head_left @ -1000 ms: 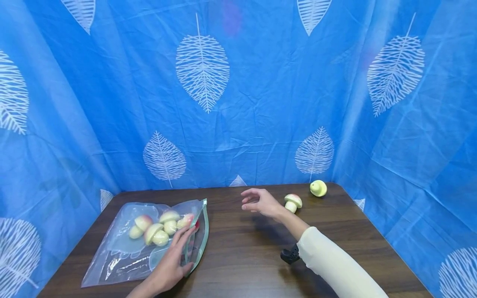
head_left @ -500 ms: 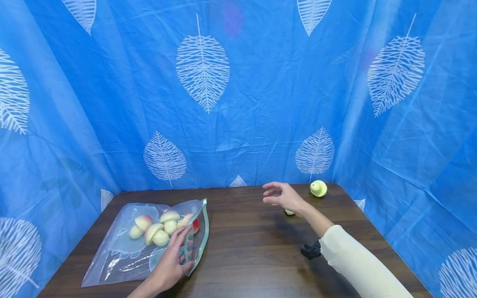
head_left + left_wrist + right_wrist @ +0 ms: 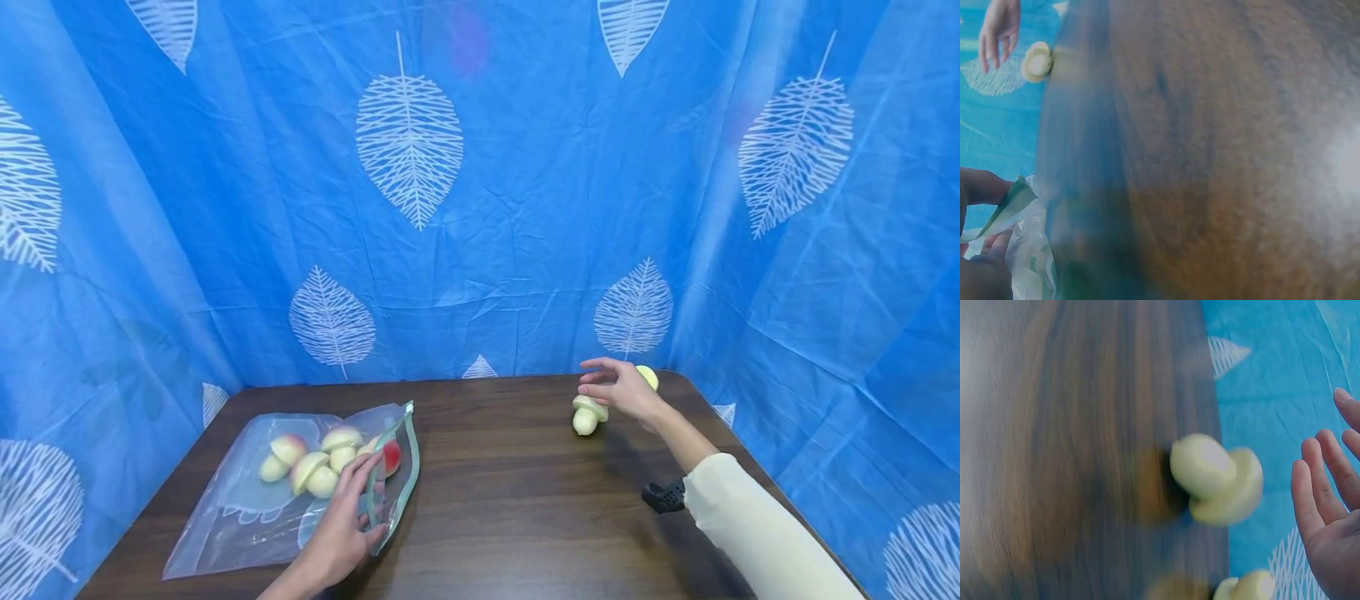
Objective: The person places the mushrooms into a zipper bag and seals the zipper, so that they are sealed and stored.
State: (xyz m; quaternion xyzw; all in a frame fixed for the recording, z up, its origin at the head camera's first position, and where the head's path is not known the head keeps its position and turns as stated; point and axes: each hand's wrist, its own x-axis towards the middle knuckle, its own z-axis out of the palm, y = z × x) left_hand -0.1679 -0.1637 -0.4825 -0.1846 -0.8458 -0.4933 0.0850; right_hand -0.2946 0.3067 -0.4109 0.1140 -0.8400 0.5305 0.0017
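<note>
A clear zip-top plastic bag (image 3: 247,517) lies on the left of the table with several toy mushrooms (image 3: 322,482) inside. My left hand (image 3: 341,529) holds the bag at its open end; the left wrist view shows its green zip strip (image 3: 1007,209) between thumb and fingers. Over on the right, my right hand (image 3: 626,390) hovers above a pale toy mushroom (image 3: 586,421), fingers apart and nothing between them. Behind that hand, a second mushroom (image 3: 648,377) is partly hidden. In the right wrist view the nearer mushroom (image 3: 1204,469) stands apart from the fingers (image 3: 1319,481).
The dark wooden table (image 3: 487,500) ends at a blue curtain (image 3: 510,208) with white leaf prints. A red-capped mushroom (image 3: 392,457) sits just inside the bag's mouth. A black wrist device (image 3: 663,497) is on the right forearm.
My right hand has moved right, from mid-table to above the nearer loose mushroom, now partly covering the farther one. My left hand and the bag have barely moved.
</note>
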